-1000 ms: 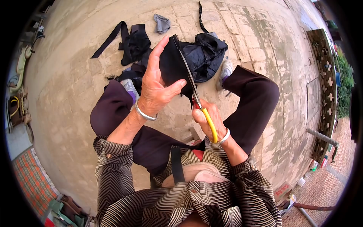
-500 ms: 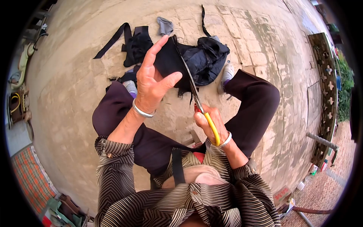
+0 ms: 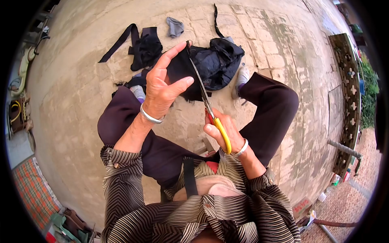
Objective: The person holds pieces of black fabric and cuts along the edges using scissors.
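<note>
My right hand [image 3: 222, 129] grips a pair of scissors [image 3: 219, 128] with yellow and red handles, its long metal blades pointing up and away from me. A piece of black cloth [image 3: 178, 67] is held up by my left hand [image 3: 163, 89]. The left thumb and index finger stand apart, and the index fingertip reaches the cloth's upper edge; the other fingers are mostly hidden. The scissor blades lie along the cloth's right edge. How far the blades are apart is hard to make out.
Beyond my hands, a black fabric bag [image 3: 221, 65], black cloth pieces with straps [image 3: 148, 48], a grey cloth [image 3: 174, 27] and a thin black strip [image 3: 217, 20] lie on the paved ground [image 3: 279, 52]. My knees flank both hands. A low patterned wall [image 3: 349, 93] runs along the right.
The scissors and my right hand have shifted slightly left. My left index finger now leans more to the right, with its tip at the cloth's top edge.
</note>
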`<action>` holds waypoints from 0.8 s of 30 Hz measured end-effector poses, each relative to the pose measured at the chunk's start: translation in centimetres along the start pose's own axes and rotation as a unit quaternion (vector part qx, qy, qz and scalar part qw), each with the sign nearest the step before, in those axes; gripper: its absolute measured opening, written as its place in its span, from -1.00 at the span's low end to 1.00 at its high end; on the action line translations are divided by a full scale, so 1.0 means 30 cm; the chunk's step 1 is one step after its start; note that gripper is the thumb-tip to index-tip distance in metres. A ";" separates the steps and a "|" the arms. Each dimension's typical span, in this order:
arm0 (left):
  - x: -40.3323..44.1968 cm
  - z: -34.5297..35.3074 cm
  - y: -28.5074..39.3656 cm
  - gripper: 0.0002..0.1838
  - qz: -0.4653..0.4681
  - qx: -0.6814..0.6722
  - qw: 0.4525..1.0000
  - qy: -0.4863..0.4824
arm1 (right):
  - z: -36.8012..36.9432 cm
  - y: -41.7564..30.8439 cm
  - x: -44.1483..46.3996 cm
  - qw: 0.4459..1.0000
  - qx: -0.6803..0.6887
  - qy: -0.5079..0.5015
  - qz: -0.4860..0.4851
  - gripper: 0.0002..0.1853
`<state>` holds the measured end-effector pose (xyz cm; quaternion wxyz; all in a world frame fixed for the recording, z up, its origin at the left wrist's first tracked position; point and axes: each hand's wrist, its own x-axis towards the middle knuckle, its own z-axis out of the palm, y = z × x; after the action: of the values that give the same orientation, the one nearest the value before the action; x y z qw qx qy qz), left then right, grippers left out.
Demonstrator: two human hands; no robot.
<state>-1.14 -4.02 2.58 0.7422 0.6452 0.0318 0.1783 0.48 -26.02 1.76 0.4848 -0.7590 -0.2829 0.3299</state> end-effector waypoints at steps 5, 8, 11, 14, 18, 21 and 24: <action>-0.002 0.018 0.010 -0.23 0.012 0.023 0.999 0.020 | -0.006 0.025 0.001 0.997 0.065 -0.048 -0.018 -0.48; 0.000 0.009 -0.011 -0.21 0.031 0.041 0.999 0.007 | -0.013 0.019 0.001 0.995 0.067 -0.070 0.006 -0.46; -0.008 0.019 -0.001 -0.19 -0.013 -0.012 1.000 -0.001 | -0.015 0.007 0.005 0.997 0.055 -0.060 0.009 -0.44; -0.013 0.027 -0.002 -0.17 -0.006 -0.022 1.000 -0.007 | -0.014 0.006 0.008 0.998 0.048 -0.043 0.001 -0.43; -0.015 0.027 0.007 -0.16 -0.005 -0.020 1.000 -0.006 | -0.010 -0.004 0.012 0.999 0.030 -0.020 -0.016 -0.42; -0.016 0.018 -0.011 -0.14 0.041 0.047 0.998 -0.012 | -0.002 -0.007 0.014 1.000 0.019 0.001 -0.003 -0.42; -0.021 0.019 -0.006 -0.13 0.019 0.040 0.999 -0.004 | 0.005 -0.008 0.016 1.000 0.004 0.019 0.004 -0.43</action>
<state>-1.53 -4.79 2.38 0.7121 0.6759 0.0232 0.1884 0.64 -25.50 1.82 0.4914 -0.7647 -0.2692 0.3183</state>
